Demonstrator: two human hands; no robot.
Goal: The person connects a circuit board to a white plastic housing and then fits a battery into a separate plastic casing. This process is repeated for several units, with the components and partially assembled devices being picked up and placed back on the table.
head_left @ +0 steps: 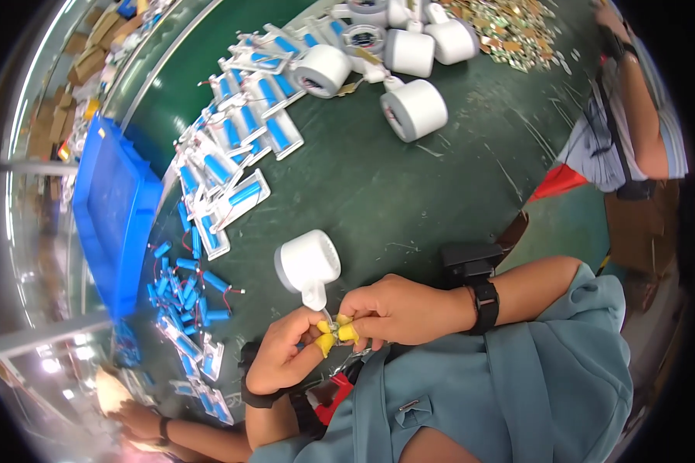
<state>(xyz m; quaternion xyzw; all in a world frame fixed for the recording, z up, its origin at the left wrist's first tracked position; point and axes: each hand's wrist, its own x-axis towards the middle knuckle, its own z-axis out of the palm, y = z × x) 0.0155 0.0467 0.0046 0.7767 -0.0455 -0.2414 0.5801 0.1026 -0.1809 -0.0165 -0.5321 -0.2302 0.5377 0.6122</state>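
Just below white housing | both hands pinching small piece | fingertips mostly hide it

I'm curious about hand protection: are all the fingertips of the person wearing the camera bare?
No: yellow covers sit on fingertips of both the left hand and the right hand.

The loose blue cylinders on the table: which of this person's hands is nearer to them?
Left. The left hand is below and to the right of the loose blue cylinders in the picture; the right hand is farther right.
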